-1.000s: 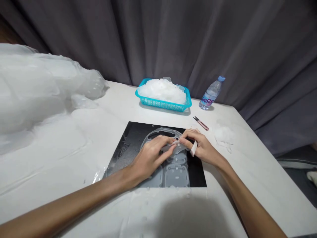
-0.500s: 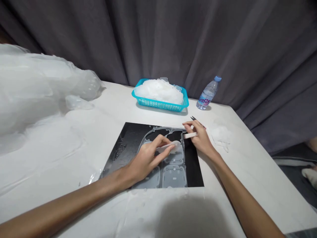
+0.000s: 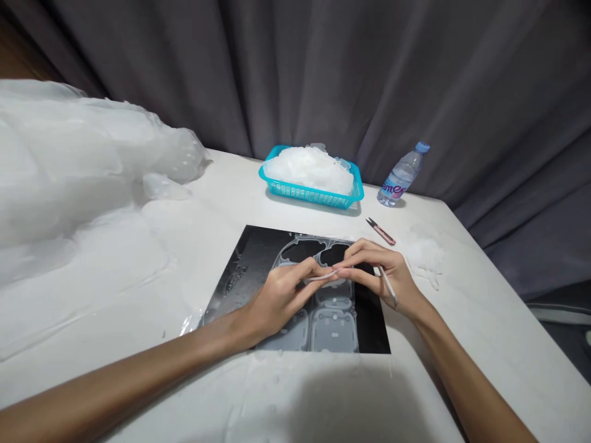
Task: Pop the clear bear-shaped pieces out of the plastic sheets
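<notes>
My left hand (image 3: 281, 292) pinches a small translucent, rubbery-looking piece (image 3: 323, 277) between thumb and fingers. At its right end the fingertips of my right hand (image 3: 381, 267) are closed on the same piece. A slim white stick-like tool (image 3: 388, 286) lies tucked in my right hand, pointing down toward the wrist; its exact kind is unclear. Below both hands, a translucent moulded sheet (image 3: 335, 332) with rounded panels rests on a black mat (image 3: 373, 326). My hands cover part of the sheet.
Beyond the mat stands a turquoise basket (image 3: 314, 195) heaped with whitish pieces. A water bottle (image 3: 400, 175) is to its right. Thread snips (image 3: 381, 232) and a pile of clear scraps (image 3: 423, 252) lie right of the mat. Large translucent plastic bags (image 3: 92, 160) fill the left.
My right hand has come left from beside the snips to meet my left hand at the translucent piece. The white tool has swung back into the right hand. The view has shifted slightly.
</notes>
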`<state>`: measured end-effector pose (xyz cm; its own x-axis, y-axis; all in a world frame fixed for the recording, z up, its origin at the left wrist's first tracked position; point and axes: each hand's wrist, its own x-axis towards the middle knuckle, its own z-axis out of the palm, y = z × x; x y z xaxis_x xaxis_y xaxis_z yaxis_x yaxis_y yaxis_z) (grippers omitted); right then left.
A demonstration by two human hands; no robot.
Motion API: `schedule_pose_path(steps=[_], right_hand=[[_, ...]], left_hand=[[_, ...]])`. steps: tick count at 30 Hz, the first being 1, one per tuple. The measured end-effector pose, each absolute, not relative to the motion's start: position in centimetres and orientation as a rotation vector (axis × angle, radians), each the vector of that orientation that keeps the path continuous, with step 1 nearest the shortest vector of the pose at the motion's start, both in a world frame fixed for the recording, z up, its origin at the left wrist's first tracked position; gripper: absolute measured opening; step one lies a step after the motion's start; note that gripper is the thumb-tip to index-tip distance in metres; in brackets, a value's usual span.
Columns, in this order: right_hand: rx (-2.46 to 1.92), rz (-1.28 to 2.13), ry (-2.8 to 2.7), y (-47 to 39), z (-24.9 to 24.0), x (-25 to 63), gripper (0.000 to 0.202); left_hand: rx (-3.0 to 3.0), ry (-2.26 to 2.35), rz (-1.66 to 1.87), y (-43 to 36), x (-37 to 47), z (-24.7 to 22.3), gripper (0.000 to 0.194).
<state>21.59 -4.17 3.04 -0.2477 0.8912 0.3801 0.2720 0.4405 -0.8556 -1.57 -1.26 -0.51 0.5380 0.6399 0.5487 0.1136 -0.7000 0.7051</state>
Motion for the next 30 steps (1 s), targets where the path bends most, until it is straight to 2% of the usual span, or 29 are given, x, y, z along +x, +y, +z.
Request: schedule_pose_path(steps=[5, 11, 14, 18, 21, 24, 30], right_hand=[[-1.046, 0.818, -1.742, -4.3, 3.3, 21.7, 0.008], [-1.191, 0.805, -1.870, -3.8, 2.7, 22.0, 0.017], [-1.234, 0.712, -1.858, -3.6, 2.4, 21.9, 0.011], [-1.203, 0.536, -1.863, -3.9, 2.9, 21.6, 0.006], [-1.146, 0.513, -1.903, -4.1, 3.4, 21.4, 0.002], [-1.129, 0.523, -1.910, -4.2, 3.5, 21.4, 0.002], [-1.122, 0.564, -1.869, -4.1, 3.4, 21.4, 0.002]], left_hand=[[2.032, 0.673, 1.039, -1.3, -1.2, 0.3, 0.010], [1.649, 0.840, 0.980, -0.2, -0.7, 0.2, 0.027], [1.586, 0.805, 0.981, 0.1, -0.6, 0.0, 0.026], [1.607, 0.753, 0.917, 0.2, -0.6, 0.3, 0.034], [1.721, 0.764, 0.825, 0.2, -0.7, 0.6, 0.026], [1.772, 0.775, 0.768, 0.2, -0.8, 0.7, 0.028], [1.769, 0.772, 0.801, 0.2, -0.8, 0.9, 0.024]])
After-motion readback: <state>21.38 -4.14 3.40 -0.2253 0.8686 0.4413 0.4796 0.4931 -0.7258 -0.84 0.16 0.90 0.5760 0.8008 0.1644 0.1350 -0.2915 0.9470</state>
